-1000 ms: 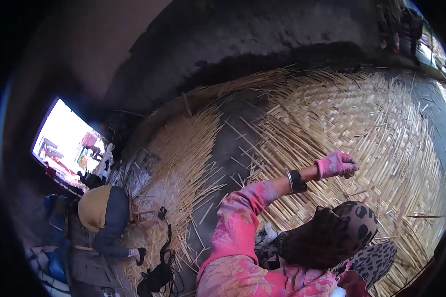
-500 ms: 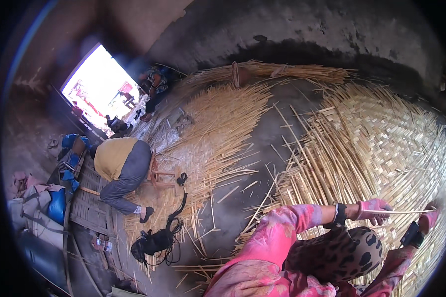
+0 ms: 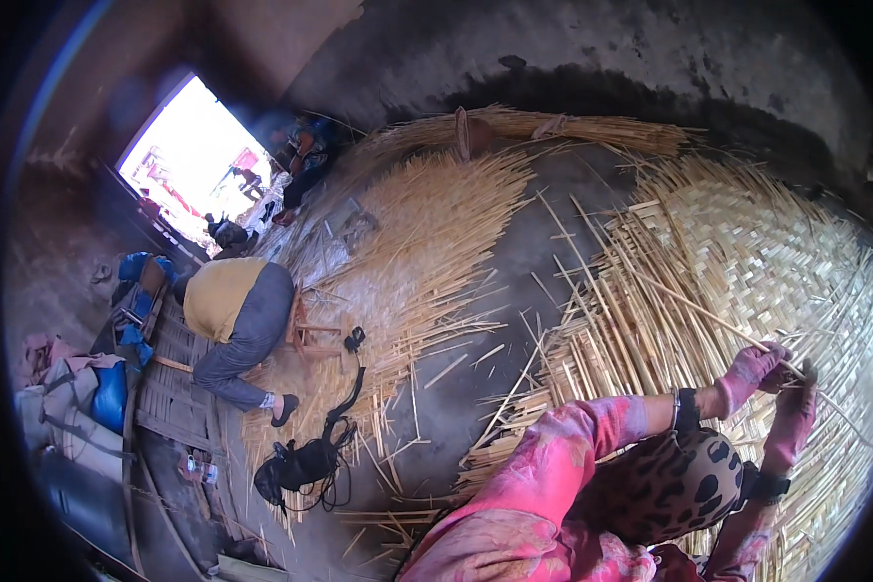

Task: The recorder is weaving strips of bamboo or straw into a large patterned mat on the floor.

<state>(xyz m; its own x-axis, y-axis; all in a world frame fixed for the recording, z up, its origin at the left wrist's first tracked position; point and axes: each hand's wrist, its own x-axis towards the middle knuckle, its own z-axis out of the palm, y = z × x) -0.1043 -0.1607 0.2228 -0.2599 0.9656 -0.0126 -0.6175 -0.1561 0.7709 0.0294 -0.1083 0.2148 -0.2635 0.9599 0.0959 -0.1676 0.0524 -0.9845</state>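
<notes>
My left hand (image 3: 753,376), in a pink glove, is closed round a long thin reed strip (image 3: 700,312). The strip slants from the loose ends at the mat's left side down toward the lower right. Close beside it my right hand (image 3: 795,412), also pink-gloved, has its fingers pinched on the same strip. Both hands are over a large woven reed mat (image 3: 781,257) on the floor, whose left side is a fringe of unwoven strips (image 3: 640,339). My leopard-print knee (image 3: 655,490) is below my hands and covers part of the mat.
A second reed mat (image 3: 427,242) lies to the left, with a reed bundle (image 3: 592,129) along the wall. A person in a yellow top (image 3: 225,296) bends beside a small wooden stool (image 3: 312,338). A black bag with straps (image 3: 301,468) and scattered strips are on the grey floor (image 3: 456,373).
My hands were wide apart with the strip stretched level between them. Now they are close together, and the strip slants across the mat. My right hand has moved left.
</notes>
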